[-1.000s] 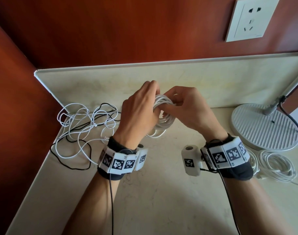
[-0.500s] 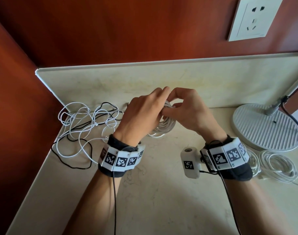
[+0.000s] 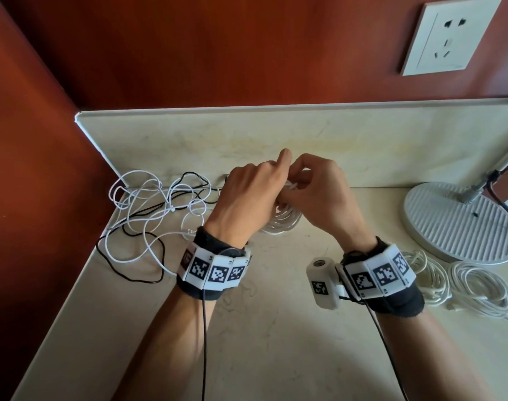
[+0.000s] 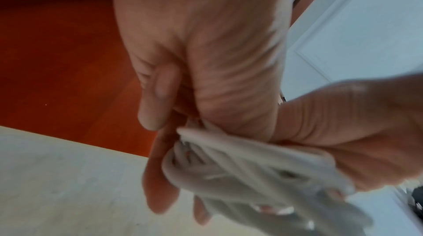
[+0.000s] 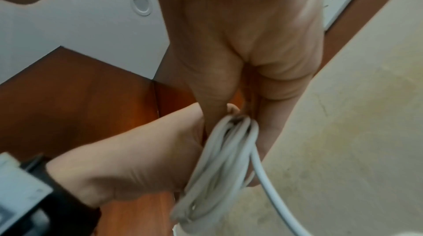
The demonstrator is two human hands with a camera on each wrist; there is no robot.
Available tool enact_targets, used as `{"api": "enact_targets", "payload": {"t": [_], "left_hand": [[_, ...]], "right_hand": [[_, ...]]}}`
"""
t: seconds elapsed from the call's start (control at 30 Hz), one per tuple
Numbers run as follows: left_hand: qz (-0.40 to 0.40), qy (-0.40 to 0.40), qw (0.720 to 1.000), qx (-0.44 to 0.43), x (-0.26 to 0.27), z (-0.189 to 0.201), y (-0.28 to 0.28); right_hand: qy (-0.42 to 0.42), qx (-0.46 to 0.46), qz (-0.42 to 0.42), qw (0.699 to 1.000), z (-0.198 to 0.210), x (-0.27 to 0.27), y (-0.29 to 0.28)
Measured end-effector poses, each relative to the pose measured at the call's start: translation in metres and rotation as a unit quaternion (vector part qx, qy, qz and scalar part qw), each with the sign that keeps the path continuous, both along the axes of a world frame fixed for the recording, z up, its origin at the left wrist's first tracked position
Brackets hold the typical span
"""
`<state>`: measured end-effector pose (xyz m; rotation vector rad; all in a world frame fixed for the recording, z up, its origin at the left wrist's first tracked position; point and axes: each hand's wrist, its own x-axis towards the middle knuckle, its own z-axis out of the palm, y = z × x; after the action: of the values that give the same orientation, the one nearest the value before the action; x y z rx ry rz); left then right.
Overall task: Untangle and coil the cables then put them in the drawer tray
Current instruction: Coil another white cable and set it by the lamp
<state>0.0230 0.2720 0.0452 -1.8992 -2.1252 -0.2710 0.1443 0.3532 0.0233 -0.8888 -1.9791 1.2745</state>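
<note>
Both hands meet over a coil of white cable (image 3: 284, 222) near the back of the counter. My left hand (image 3: 254, 192) grips the coil (image 4: 240, 163) with curled fingers, its index finger sticking up. My right hand (image 3: 316, 188) pinches the top of the same coil (image 5: 219, 163), and one loose strand trails down from it. A tangle of white and black cables (image 3: 157, 209) lies on the counter to the left. Two coiled white cables (image 3: 475, 287) lie at the right, partly behind my right wrist. No drawer tray is in view.
A round white lamp base (image 3: 461, 224) with a black cord stands at the right. A wall socket (image 3: 449, 33) is on the red-brown wall above. The counter (image 3: 276, 328) meets a low upstand at the back and a wall on the left.
Both hands have sunk with the white coil, from held up above the counter to low over it. The hands have closed in tighter around the coil's top.
</note>
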Motion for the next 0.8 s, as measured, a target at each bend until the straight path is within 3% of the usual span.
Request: {"api": "enact_targets", "payload": {"t": [0.17, 0.3, 0.5, 0.67, 0.8], "left_hand": [[0.019, -0.085, 0.996, -0.021, -0.002, 0.003, -0.002], [0.023, -0.15, 0.988, 0.009, -0.012, 0.004, -0.002], [0.03, -0.232, 0.97, 0.074, -0.024, -0.005, 0.004], [0.057, -0.152, 0.978, 0.131, -0.022, -0.008, 0.006], [0.068, -0.118, 0.984, 0.116, -0.018, -0.005, 0.004]], "right_hand": [[0.035, -0.091, 0.113, 0.989, 0.001, 0.004, 0.009], [0.094, -0.179, 0.239, 0.95, 0.006, 0.019, 0.018], [0.111, -0.128, 0.173, 0.97, 0.014, 0.016, 0.015], [0.128, -0.099, 0.127, 0.979, 0.017, 0.012, 0.004], [0.115, -0.102, 0.094, 0.984, 0.013, 0.005, -0.003]]}}
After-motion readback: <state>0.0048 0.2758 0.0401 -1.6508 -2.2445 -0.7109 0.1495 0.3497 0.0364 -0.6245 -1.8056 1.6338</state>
